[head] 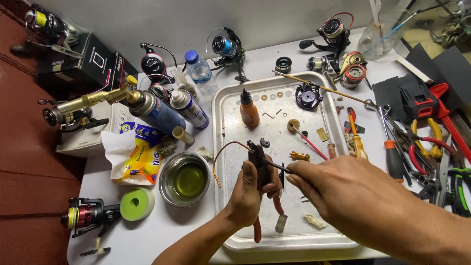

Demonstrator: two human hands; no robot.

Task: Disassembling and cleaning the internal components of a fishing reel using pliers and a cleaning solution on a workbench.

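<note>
Black reel part [258,164] sits clamped in the closed left hand [245,196] above the metal tray [230,105], steadied upright so the right hand [338,189], fingertips pinched shut on a thin dark tool [277,165], can work its tip against it.

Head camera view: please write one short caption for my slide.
Left hand holds a black reel part over a metal tray; right hand works it with a thin tool.

Bench periphery: steel bowl [185,179] of yellowish liquid beside green tape roll [137,203], two spray cans [172,110], water bottle [200,71], pliers [426,142] right.
</note>
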